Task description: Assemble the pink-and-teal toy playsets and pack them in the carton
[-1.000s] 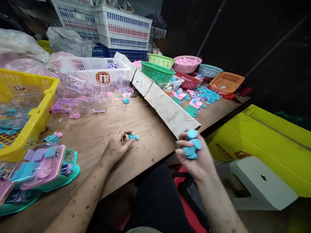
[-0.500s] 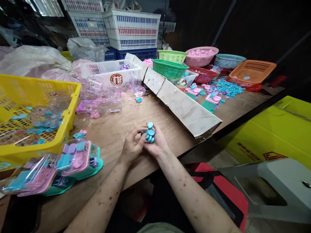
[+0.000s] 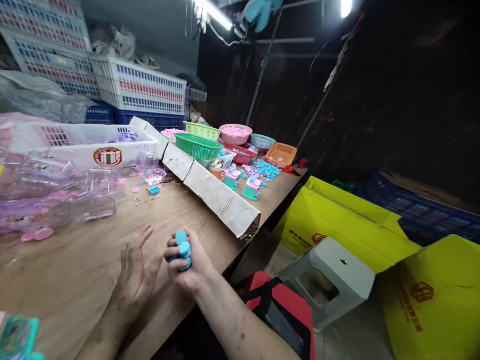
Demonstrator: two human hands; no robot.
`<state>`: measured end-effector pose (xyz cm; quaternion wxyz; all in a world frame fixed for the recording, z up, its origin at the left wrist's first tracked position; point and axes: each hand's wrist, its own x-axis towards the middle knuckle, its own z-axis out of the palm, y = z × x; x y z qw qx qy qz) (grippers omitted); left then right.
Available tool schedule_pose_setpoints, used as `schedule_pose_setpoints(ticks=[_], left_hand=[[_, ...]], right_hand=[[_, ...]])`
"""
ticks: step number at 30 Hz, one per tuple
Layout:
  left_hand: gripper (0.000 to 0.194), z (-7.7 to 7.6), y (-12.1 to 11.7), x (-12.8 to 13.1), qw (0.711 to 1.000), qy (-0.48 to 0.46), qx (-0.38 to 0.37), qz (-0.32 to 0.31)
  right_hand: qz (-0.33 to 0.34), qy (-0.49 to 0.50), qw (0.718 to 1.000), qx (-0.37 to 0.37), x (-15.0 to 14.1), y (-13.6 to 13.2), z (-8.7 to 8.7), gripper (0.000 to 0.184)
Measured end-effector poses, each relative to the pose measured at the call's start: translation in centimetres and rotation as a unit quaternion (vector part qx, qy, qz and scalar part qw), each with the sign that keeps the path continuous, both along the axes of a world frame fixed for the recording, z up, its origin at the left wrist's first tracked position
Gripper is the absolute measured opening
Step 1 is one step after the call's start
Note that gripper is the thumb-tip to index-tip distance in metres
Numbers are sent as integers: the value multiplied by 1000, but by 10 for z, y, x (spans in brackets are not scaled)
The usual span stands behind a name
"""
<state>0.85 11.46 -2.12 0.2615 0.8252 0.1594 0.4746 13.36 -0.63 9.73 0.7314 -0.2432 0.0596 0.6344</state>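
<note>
Several small blue plastic pieces (image 3: 183, 250) with rounded ends sit in my right hand (image 3: 193, 265), whose fingers curl round them above the table's front edge. To its left, my left hand (image 3: 137, 275) is held over the tabletop with its fingers apart and nothing in it. The two hands are apart. Beyond them on the wooden table (image 3: 165, 215) lie a small blue part (image 3: 153, 190) and tiny bits. A teal and pink toy set (image 3: 18, 335) shows partly at the lower left.
A long cardboard strip (image 3: 221, 202) divides the table. Behind it stand a green basket (image 3: 198, 146), an orange basket (image 3: 281, 155) and loose blue pieces (image 3: 268, 170). Clear plastic covers (image 3: 99, 182) lie left, beside a white crate (image 3: 82, 150). A grey stool (image 3: 333, 270) and yellow boxes (image 3: 345, 220) stand right.
The view has swung to the right and up. My left hand has let go of the blue pieces and moved away to the left, opening. My right hand has closed round them.
</note>
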Motion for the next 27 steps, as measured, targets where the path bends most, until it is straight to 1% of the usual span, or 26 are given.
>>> schedule_pose_setpoints(ticks=[1,2,3,4,5,6,7,8,9,11,13,15,16,17,18,19,20,23,25,26,27], left_hand=[[62,-6,3,3,999,46,23,2],[56,-11,4,5,993,105,43,-9],[51,-16,5,6,985,161,62,-29],[47,-19,5,7,975,204,76,-51],[45,-22,5,7,967,232,86,-66],[44,-24,4,7,963,243,92,-69],[43,-25,3,7,963,243,95,-62],[42,-26,1,7,967,233,95,-45],[40,-25,-1,7,970,225,93,-28],[36,-21,-5,7,972,216,88,-8],[32,-14,-9,5,975,210,74,3],[29,-6,-12,2,979,199,50,4],[28,-2,-13,1,980,196,39,0],[27,1,-13,0,980,198,30,-8],[26,3,-12,0,978,204,26,-20],[24,5,-11,-1,976,214,24,-32],[23,7,-10,-1,974,223,24,-41],[19,11,-12,-2,974,223,23,-39],[17,14,-18,-2,977,212,16,-28],[16,15,-20,-1,978,208,12,-26],[15,15,-23,-1,978,205,9,-26]], right_hand=[[-13,0,1000,23,14,-21,11,28],[-35,-4,998,51,31,-44,22,25],[-78,-24,993,81,51,-69,34,21],[-138,-55,983,106,74,-93,45,17],[-189,-90,971,114,100,-116,55,13],[-252,-130,953,108,127,-138,62,10],[-323,-174,927,81,154,-156,67,8],[-390,-209,896,38,179,-172,68,7],[-422,-217,880,14,201,-186,65,6],[-462,-218,859,-43,235,-205,50,12],[-472,-206,851,-101,258,-215,26,19],[-472,-191,846,-155,277,-215,4,22],[-471,-184,845,-176,288,-212,-3,22],[-470,-177,842,-194,300,-206,-7,24],[-470,-172,840,-210,315,-198,-6,25],[-469,-170,838,-221,333,-187,-1,27],[-468,-169,837,-230,351,-175,7,29],[-459,-186,837,-232,397,-135,45,41],[-448,-203,841,-223,410,-111,66,47],[-444,-211,844,-217,409,-103,71,47],[-442,-215,844,-212,406,-98,73,43]])
